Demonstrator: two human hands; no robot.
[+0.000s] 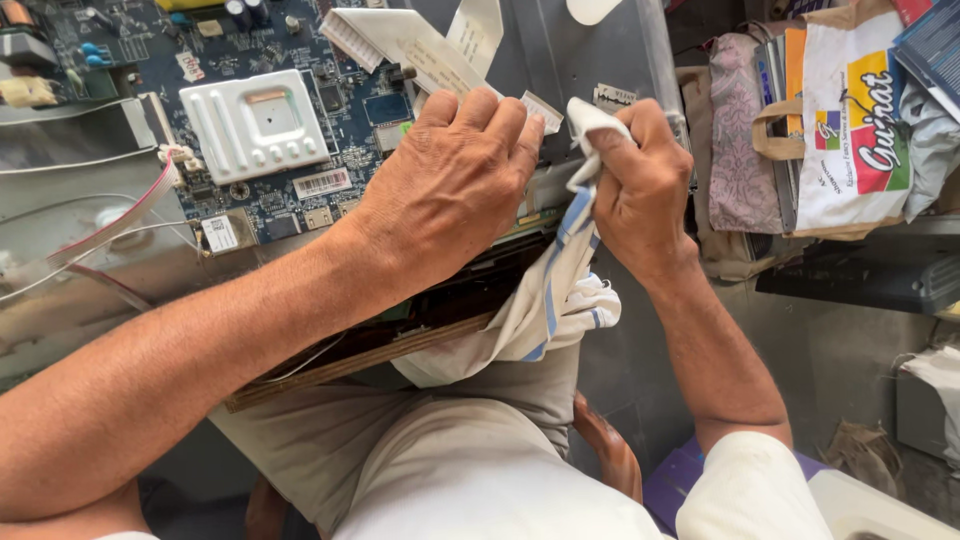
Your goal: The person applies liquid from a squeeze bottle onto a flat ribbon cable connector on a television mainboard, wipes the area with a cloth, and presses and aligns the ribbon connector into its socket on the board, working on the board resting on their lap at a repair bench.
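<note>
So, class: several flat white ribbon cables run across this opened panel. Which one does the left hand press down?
The flat ribbon cable running diagonally from the top centre to under the left hand; its end tab shows at the fingertips. The other ribbon lies untouched above.

Single view, head-worn camera. Looks steeply down from above person's own lap, tilted slightly forward. Close range: forearms enter from bottom left and bottom right, left hand (450, 180) and right hand (632, 190) sit near frame centre. Circuit board (300, 130) fills upper left, close under lens. Lap and chair edge at bottom. Bags (850, 120) at right edge mark far limit of view; floor below them. No second view, so no shared area.
</note>
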